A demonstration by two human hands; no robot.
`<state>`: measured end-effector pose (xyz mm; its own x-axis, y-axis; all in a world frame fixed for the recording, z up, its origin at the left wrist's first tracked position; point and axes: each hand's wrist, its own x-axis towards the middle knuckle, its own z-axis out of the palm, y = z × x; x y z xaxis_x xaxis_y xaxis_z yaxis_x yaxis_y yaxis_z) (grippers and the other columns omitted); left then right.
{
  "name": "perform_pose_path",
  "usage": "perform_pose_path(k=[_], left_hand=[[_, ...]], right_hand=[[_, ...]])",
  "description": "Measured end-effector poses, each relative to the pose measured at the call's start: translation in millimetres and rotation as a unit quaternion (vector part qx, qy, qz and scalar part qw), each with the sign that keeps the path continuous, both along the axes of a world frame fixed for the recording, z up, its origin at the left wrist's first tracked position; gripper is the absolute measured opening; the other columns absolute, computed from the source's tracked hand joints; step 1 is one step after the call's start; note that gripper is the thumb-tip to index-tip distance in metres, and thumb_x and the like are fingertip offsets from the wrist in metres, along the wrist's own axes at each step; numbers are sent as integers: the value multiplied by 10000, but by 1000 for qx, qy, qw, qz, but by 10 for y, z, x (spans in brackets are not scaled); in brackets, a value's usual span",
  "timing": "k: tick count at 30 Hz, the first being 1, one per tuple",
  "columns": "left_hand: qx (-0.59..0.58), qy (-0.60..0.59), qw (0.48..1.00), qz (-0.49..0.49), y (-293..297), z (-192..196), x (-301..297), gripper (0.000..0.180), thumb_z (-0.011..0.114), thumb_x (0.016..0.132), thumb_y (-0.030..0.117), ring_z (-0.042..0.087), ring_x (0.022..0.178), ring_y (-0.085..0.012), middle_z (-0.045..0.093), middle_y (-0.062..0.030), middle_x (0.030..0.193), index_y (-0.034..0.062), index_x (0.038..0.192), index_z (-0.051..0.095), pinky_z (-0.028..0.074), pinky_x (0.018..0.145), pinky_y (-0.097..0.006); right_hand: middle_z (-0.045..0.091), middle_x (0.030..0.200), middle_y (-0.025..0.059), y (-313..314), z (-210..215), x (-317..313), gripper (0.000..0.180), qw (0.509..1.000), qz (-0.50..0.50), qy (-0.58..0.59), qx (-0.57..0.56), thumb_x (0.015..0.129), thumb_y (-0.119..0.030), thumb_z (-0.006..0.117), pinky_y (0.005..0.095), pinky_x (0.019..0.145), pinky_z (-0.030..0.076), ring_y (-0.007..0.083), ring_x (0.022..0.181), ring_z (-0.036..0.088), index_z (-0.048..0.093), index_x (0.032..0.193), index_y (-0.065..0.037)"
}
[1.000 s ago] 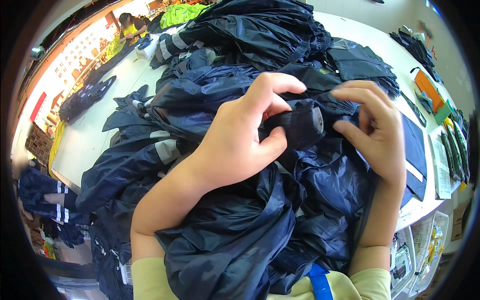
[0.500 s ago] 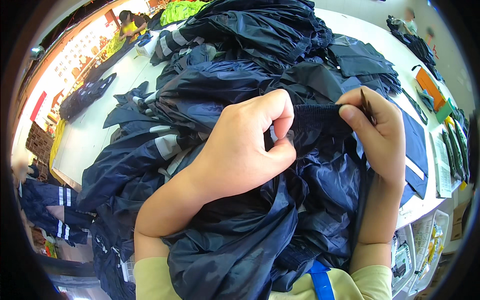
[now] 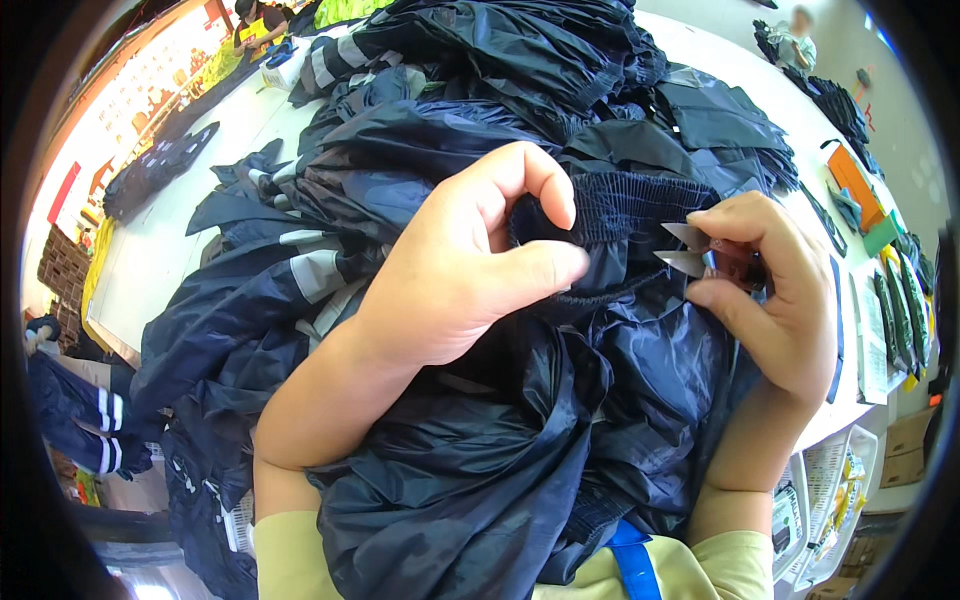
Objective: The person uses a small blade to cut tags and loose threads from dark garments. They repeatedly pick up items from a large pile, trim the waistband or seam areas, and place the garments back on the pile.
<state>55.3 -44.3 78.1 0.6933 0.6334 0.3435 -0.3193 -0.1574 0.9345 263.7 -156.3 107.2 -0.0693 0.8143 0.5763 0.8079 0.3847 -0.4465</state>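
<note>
A dark navy garment (image 3: pixel 520 430) of thin shiny fabric lies bunched in front of me. My left hand (image 3: pixel 465 265) pinches its gathered elastic cuff (image 3: pixel 625 205) between thumb and fingers. My right hand (image 3: pixel 775 290) holds small thread snips (image 3: pixel 705 258) with a reddish handle. The metal blades point left at the cuff's right edge and stand slightly apart.
Many more navy garments with grey reflective stripes (image 3: pixel 470 60) are heaped over a white table (image 3: pixel 170 240). Folded dark pieces (image 3: pixel 725 110) lie at the back right. Orange and green items (image 3: pixel 865 195) sit along the right edge. Another person (image 3: pixel 255 20) works far behind.
My left hand has shifted its grip and spread the elastic cuff flat. My right hand has pulled back to the right, and the snips' blades now show at the cuff.
</note>
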Motion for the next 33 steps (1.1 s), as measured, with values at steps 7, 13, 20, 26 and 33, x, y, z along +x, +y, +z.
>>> perform_pose_path(k=[7,13,20,26,33], left_hand=[[43,-19,998,40,-14,-53,-9,229,686,771,-2,424,682,9,462,61,812,75,884,502,356,583,-149],[114,15,991,73,-62,-21,-4,213,684,763,-4,431,683,3,480,49,810,67,877,520,359,579,-154],[155,49,982,95,-62,-27,-23,206,689,748,3,429,686,-19,491,40,803,66,860,528,358,580,-175],[195,6,976,93,-36,-38,17,240,693,736,-3,436,712,-32,488,33,827,65,887,519,370,611,-186],[176,27,979,96,-56,-35,-15,265,693,724,-17,451,752,-49,488,22,849,60,901,512,387,661,-192]], right_hand=[[633,823,92,141,-72,-90,324,996,59,7,64,631,10,753,220,555,470,139,643,595,674,945,12],[643,801,97,137,-79,-150,312,995,56,19,82,627,11,756,229,552,473,148,627,604,685,931,4],[640,830,91,131,-124,-197,310,993,38,-19,109,601,-8,752,219,583,425,138,688,590,678,901,11],[642,797,86,54,-8,-134,330,996,20,3,81,599,17,755,221,545,456,143,619,588,689,922,0],[642,804,88,113,-46,-117,337,996,48,12,72,616,21,756,211,536,456,121,611,580,691,946,-1]])
